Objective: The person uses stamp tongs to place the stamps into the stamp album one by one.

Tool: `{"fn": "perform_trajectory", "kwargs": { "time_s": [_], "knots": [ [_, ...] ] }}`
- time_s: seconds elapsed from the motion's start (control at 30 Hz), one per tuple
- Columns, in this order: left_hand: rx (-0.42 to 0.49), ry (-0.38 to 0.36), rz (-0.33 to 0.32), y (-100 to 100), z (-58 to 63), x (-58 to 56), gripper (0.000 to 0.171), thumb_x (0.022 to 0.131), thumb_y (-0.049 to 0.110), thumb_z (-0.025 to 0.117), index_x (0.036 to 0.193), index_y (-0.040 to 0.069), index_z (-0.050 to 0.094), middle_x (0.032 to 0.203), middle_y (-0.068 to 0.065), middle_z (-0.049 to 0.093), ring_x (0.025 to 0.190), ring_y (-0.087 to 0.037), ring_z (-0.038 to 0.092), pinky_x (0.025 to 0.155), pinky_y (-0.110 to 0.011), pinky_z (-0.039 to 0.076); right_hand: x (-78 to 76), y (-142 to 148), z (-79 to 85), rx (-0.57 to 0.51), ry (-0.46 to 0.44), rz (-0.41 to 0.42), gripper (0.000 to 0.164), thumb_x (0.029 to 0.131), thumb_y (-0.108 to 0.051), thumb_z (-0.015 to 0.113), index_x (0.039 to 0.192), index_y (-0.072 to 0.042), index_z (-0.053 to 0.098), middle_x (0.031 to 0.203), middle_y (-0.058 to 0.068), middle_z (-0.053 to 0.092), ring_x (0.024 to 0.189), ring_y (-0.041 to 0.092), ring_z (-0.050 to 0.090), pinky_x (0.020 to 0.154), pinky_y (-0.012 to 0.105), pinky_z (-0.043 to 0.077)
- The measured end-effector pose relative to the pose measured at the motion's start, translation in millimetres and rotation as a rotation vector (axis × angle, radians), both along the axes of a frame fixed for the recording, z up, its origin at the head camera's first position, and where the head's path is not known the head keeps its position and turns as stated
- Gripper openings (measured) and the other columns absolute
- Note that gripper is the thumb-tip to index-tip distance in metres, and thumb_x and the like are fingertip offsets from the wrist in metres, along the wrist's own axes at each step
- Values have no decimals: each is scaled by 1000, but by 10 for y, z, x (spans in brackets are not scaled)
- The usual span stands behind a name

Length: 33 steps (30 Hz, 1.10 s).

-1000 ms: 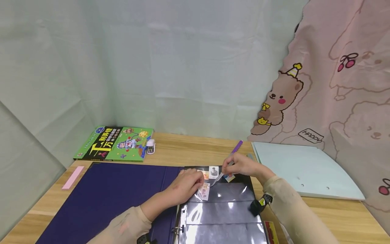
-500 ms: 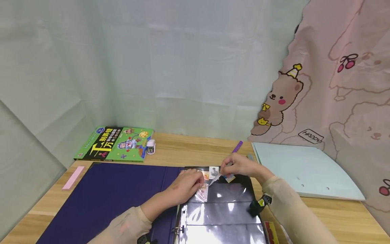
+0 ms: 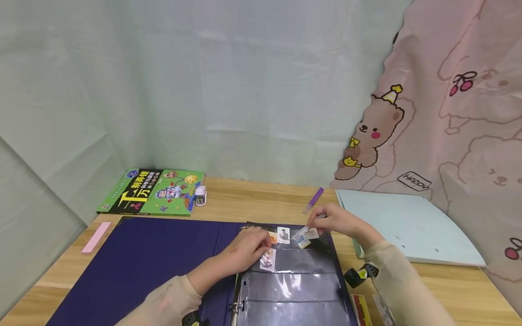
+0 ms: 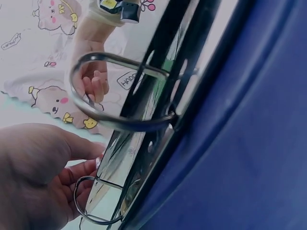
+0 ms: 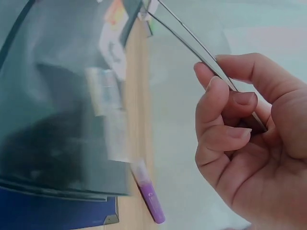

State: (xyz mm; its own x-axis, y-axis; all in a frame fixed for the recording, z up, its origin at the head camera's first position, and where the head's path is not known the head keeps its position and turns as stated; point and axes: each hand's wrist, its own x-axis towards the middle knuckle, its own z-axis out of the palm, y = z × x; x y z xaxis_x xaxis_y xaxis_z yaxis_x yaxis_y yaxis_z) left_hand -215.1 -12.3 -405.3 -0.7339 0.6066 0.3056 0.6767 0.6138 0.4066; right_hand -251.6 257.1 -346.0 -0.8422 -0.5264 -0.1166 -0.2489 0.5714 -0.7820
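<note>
An open binder-style stamp album has a black page with clear pockets (image 3: 291,285) on its right side. My left hand (image 3: 250,246) lies over the page's upper left corner; in the left wrist view its thumb and fingers (image 4: 86,148) pinch the page edge near a metal ring (image 4: 76,194). Close by its fingertips, a pale stamp (image 3: 267,260) sits in the second row. My right hand (image 3: 336,220) holds metal tweezers (image 5: 192,47), their tips pointing left above the top row. That row has an orange stamp (image 3: 272,237), a grey portrait stamp (image 3: 283,235) and a blue-yellow stamp (image 3: 303,242).
The navy cover (image 3: 163,262) spreads left. Behind it are a green book (image 3: 163,192) and a small white item (image 3: 200,196); a pink strip (image 3: 96,237) lies far left. A purple pen-like stick (image 3: 314,200) and pale blue sheets (image 3: 403,226) lie beyond the right hand.
My right hand has drawn the tweezers right, away from the second-row stamp. That stamp sits slightly lower and further left. The whole purple stick now shows. My left hand stays nearly still.
</note>
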Motion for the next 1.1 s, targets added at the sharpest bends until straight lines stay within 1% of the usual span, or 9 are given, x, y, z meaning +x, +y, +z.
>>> {"fn": "perform_trajectory", "kwargs": {
  "time_s": [0.1, 0.33, 0.47, 0.63, 0.73, 0.83, 1.0, 1.1],
  "knots": [
    [-6, 9, 0, -2, -16, -8, 6, 81, 15, 64, 79, 17, 59, 73, 10, 52, 72, -5, 46, 74, -27, 39, 36, 62, 3, -15, -2, -27, 25, 87, -18, 56, 87, 6, 64, 59, 0, 55, 50, 5, 47, 48, 22, 38],
    [0, 26, -5, 3, -57, -27, 7, 79, 16, 66, 78, 17, 59, 71, 10, 51, 70, -4, 45, 70, -24, 37, 158, 224, 37, -76, 16, -86, 25, 88, -25, 56, 87, -2, 64, 61, 0, 56, 51, 12, 44, 50, 26, 40],
    [1, 9, -11, -12, -88, -34, 8, 78, 16, 67, 79, 18, 60, 72, 10, 52, 70, -3, 44, 69, -23, 36, 246, 327, 62, -98, 52, -114, 23, 89, -22, 55, 90, -1, 63, 61, 1, 55, 51, 14, 46, 52, 30, 42],
    [-1, -23, -21, -38, -115, -36, 10, 75, 19, 68, 82, 19, 60, 75, 10, 53, 72, -2, 44, 71, -22, 37, 371, 470, 82, -114, 88, -150, 21, 89, -20, 54, 89, -1, 62, 60, -2, 56, 51, 11, 48, 56, 31, 45],
    [-4, -41, -31, -50, -127, -29, 13, 74, 20, 69, 83, 19, 60, 77, 9, 54, 73, -3, 44, 71, -22, 38, 457, 549, 96, -120, 111, -165, 19, 89, -19, 54, 89, -2, 62, 59, -5, 56, 50, 9, 48, 54, 31, 45],
    [-5, -56, -38, -61, -139, -25, 14, 74, 21, 69, 84, 19, 60, 78, 9, 54, 74, -3, 44, 72, -22, 38, 550, 618, 120, -120, 129, -189, 19, 89, -19, 54, 90, -1, 62, 59, -5, 56, 49, 11, 47, 53, 30, 44],
    [-8, -54, -36, -64, -156, -20, 17, 73, 25, 70, 84, 20, 59, 78, 10, 52, 74, -3, 42, 73, -24, 37, 704, 723, 166, -118, 140, -219, 19, 90, -18, 53, 92, -1, 61, 61, -5, 57, 50, 15, 47, 54, 29, 43],
    [-16, -46, -35, -57, -162, -22, 18, 73, 27, 71, 84, 20, 58, 78, 10, 51, 74, -3, 41, 73, -24, 36, 799, 785, 174, -116, 147, -229, 19, 90, -17, 52, 93, -1, 61, 63, -5, 59, 52, 15, 50, 54, 30, 43]
  ]
}}
